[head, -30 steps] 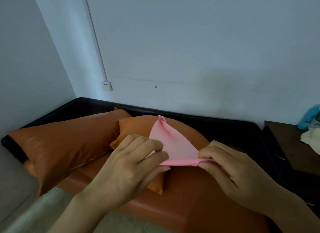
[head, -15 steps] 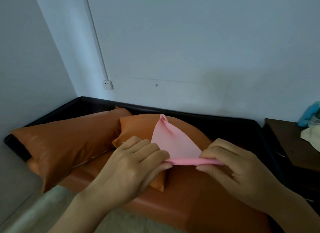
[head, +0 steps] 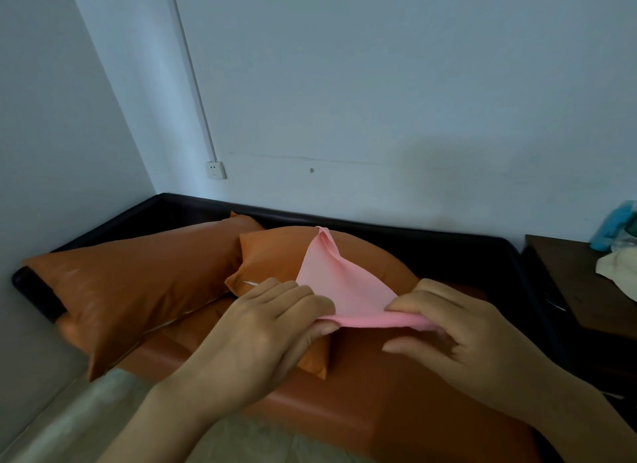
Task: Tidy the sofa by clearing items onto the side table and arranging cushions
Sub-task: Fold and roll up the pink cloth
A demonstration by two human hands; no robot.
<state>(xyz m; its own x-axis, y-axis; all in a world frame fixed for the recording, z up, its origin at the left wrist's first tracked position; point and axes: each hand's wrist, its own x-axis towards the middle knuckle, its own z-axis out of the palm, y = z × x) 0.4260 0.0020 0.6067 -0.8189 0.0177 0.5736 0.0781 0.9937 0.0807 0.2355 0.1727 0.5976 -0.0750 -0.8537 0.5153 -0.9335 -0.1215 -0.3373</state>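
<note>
Head view cuts off the side surface (head: 572, 290) at the right edge, so the blue item (head: 612, 230) and pale cloth (head: 617, 269) on it stay hard to make out. Your left hand (head: 262, 331) and right hand (head: 462, 328) each pinch an end of the pink cloth (head: 341, 283), holding it above the orange cushions (head: 138, 283) on the sofa (head: 379, 393).

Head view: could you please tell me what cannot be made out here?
- Side table: cut off by the right edge.
- Blue item and pale cloth on it: cropped, unidentifiable.
- Pink cloth: lower edge hidden by both hands' fingers.
- Smaller orange cushion: partly hidden.
</note>
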